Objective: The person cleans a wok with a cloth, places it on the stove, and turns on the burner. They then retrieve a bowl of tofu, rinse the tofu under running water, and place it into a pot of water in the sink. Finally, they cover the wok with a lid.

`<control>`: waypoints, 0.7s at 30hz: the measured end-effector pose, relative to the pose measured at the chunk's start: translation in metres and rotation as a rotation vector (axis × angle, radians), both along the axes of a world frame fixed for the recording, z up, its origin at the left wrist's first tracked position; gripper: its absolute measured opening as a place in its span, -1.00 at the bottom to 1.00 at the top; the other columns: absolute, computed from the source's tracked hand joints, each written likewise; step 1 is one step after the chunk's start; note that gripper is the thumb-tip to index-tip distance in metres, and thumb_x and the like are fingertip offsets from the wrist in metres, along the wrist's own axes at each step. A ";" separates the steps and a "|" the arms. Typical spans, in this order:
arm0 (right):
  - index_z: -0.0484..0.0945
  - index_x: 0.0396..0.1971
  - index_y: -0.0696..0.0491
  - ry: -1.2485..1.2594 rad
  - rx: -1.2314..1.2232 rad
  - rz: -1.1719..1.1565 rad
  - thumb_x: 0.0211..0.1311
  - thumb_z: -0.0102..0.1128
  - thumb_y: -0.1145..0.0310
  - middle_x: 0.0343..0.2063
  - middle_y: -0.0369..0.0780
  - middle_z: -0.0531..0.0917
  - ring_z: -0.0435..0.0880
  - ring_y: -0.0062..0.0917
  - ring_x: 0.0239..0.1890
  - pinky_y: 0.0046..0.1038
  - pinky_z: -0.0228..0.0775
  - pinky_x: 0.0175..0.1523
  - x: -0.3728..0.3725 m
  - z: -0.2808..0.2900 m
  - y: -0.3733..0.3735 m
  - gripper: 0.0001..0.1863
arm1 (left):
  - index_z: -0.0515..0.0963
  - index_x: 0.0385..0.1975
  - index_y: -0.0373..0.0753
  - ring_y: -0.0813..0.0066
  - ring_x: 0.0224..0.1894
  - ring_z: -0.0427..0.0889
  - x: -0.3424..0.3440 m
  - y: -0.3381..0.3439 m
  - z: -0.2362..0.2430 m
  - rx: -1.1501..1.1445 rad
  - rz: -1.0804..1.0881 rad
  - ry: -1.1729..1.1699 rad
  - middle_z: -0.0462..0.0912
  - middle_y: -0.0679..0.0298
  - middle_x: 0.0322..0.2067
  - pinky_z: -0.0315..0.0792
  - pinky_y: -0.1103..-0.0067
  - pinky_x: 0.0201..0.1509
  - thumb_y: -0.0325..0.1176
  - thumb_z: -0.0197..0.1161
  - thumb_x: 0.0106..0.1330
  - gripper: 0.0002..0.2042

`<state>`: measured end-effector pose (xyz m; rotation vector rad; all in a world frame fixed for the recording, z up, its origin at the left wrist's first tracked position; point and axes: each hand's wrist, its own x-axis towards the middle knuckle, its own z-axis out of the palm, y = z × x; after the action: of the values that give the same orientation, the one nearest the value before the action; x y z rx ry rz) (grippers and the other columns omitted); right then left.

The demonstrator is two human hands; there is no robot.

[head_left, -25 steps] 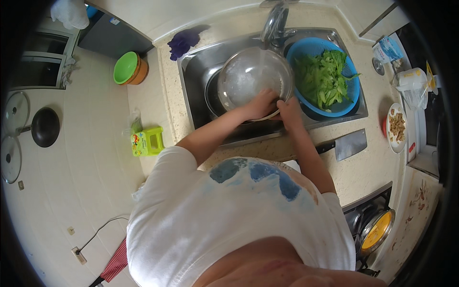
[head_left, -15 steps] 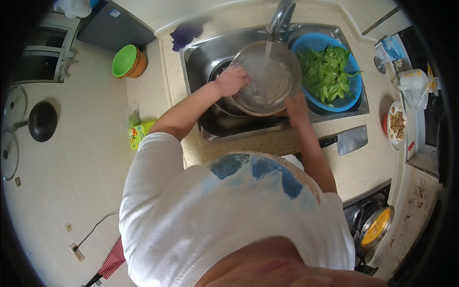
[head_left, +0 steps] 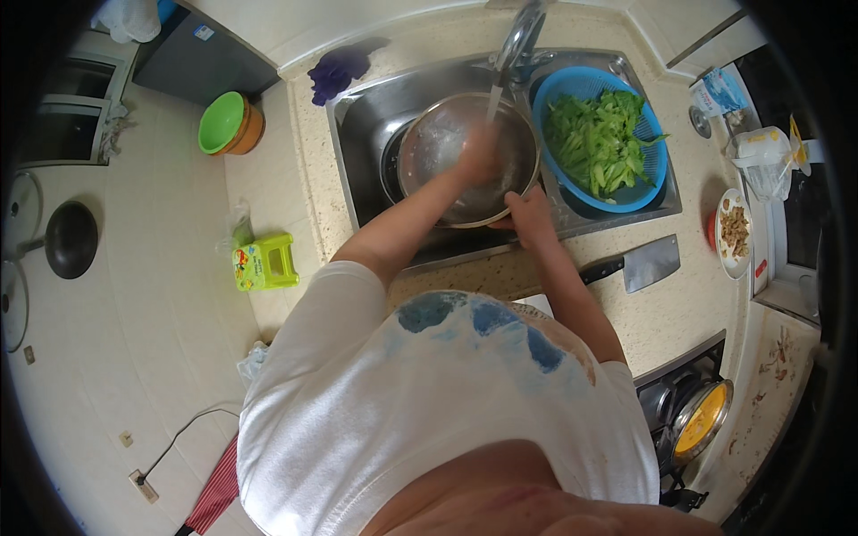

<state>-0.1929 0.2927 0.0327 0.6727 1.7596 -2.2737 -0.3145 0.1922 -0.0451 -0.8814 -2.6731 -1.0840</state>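
Beneath the running faucet (head_left: 518, 40), a round metal bowl (head_left: 429, 147) is held over the sink (head_left: 357, 107), tilted slightly. My right hand (head_left: 531, 217) grips its near right rim, thumb on top. Inside the bowl is my left hand (head_left: 481, 154), smeared by motion, so its fingers do not show clearly; water falls close to it. Below the bowl a dark round pan (head_left: 390, 165) shows only at its left edge. To the right, a blue colander (head_left: 545, 134) full of chopped green leaves (head_left: 597, 143) rests in the other basin.
A cleaver (head_left: 651, 263) lies on the counter by my right forearm. Beyond it stands a plate of brown food pieces (head_left: 736, 234). A pot with yellow contents (head_left: 702, 420) sits on the stove. A purple cloth (head_left: 338, 73) lies behind the sink's left corner.
My left hand has gone from the bowl's left rim into its middle, under the water. The bowl has shifted a little left and nearer, the right hand still at its rim.
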 end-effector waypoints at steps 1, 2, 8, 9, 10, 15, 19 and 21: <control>0.25 -0.07 0.29 0.016 0.009 0.011 0.10 -0.01 0.50 -0.23 -0.05 0.49 0.62 -0.29 -0.27 -0.35 0.67 -0.37 0.000 0.000 0.000 -0.63 | 0.32 -0.04 -0.30 0.04 -0.01 0.33 0.004 0.001 0.002 0.074 -0.119 0.041 0.33 -0.03 -0.08 0.26 0.24 0.06 -0.48 0.14 -0.04 -0.54; 0.25 -0.08 0.29 0.044 -0.001 0.028 0.10 -0.01 0.49 -0.24 -0.06 0.48 0.62 -0.29 -0.27 -0.35 0.67 -0.37 0.000 0.000 0.000 -0.63 | 0.29 0.00 -0.31 0.03 -0.01 0.34 0.010 -0.001 0.006 0.093 -0.229 0.014 0.35 -0.03 -0.09 0.28 0.26 0.04 -0.49 0.15 -0.04 -0.50; 0.24 -0.07 0.29 0.016 0.011 -0.019 0.10 -0.01 0.49 -0.24 -0.05 0.49 0.62 -0.30 -0.30 -0.35 0.66 -0.37 0.003 0.004 0.012 -0.62 | 0.33 -0.04 -0.29 0.10 -0.06 0.41 0.039 -0.043 0.040 -0.114 -0.628 -0.578 0.45 0.04 -0.19 0.31 0.35 0.03 -0.47 0.08 0.07 -0.62; 0.24 -0.07 0.29 0.037 -0.015 -0.013 0.10 -0.01 0.49 -0.23 -0.04 0.49 0.62 -0.30 -0.30 -0.35 0.66 -0.37 0.004 0.005 0.013 -0.62 | 0.36 -0.06 -0.29 0.11 -0.07 0.43 0.039 -0.054 0.042 -0.247 -0.654 -0.543 0.46 0.05 -0.20 0.32 0.35 0.02 -0.46 0.06 0.09 -0.64; 0.24 -0.06 0.29 0.036 -0.018 -0.022 0.10 -0.02 0.49 -0.21 -0.03 0.49 0.62 -0.30 -0.30 -0.35 0.66 -0.37 0.005 0.005 0.014 -0.62 | 0.38 -0.08 -0.29 0.11 -0.07 0.43 0.035 -0.065 0.043 -0.360 -0.619 -0.476 0.47 0.07 -0.20 0.33 0.35 0.01 -0.46 0.06 0.10 -0.67; 0.23 -0.02 0.27 0.028 -0.030 -0.048 0.10 -0.05 0.49 -0.16 -0.01 0.49 0.62 -0.29 -0.26 -0.36 0.66 -0.36 0.013 0.003 0.009 -0.59 | 0.45 -0.16 -0.25 0.13 -0.09 0.44 0.000 -0.089 0.035 -0.675 -0.196 0.232 0.48 0.13 -0.23 0.37 0.35 -0.03 -0.46 0.08 0.10 -0.73; 0.24 0.02 0.23 0.031 -0.096 0.008 0.10 -0.06 0.48 -0.16 -0.07 0.51 0.63 -0.33 -0.26 -0.38 0.66 -0.35 0.013 -0.001 0.005 -0.57 | 0.46 -0.17 -0.25 0.23 -0.06 0.42 -0.017 -0.069 0.037 -0.679 -0.055 0.256 0.44 0.14 -0.23 0.36 0.43 -0.03 -0.36 0.07 0.14 -0.75; 0.24 0.03 0.21 -0.016 -0.111 0.040 0.10 -0.07 0.48 -0.17 -0.10 0.52 0.63 -0.36 -0.26 -0.39 0.65 -0.34 0.011 -0.003 0.004 -0.56 | 0.37 -0.11 -0.32 0.17 -0.10 0.44 -0.014 -0.044 0.039 -0.575 0.101 0.111 0.42 0.09 -0.21 0.39 0.43 -0.06 -0.45 0.07 0.09 -0.68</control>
<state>-0.1816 0.2966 0.0301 0.6272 1.6113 -2.3131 -0.3287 0.1479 -0.0065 -0.8327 -2.9303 -0.2236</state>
